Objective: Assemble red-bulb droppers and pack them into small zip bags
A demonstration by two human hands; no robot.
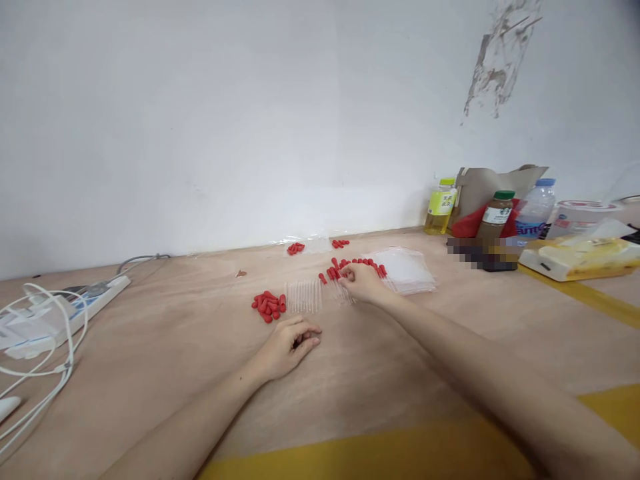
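Note:
My left hand (290, 347) rests on the table with its thumb and fingers apart and nothing between them. Just beyond it lie a pile of loose red rubber bulbs (267, 305) and a row of thin clear dropper tubes (305, 296). My right hand (363, 283) is over a second row of clear tubes, many with red bulbs on their ends (377, 268). Its thumb and forefinger pinch at a red rubber bulb (342, 272) at the row's left part. The hand partly covers this row, so how the bulb sits on its tube is unclear.
Clear plastic bags (405, 270) lie right of the row. Near the wall is a clear packet (316, 245) with red bulbs (296, 249) at its ends. Bottles (440, 208) and a tissue pack (580, 259) stand right; a power strip (95, 307) with white cables (70, 340) lies left.

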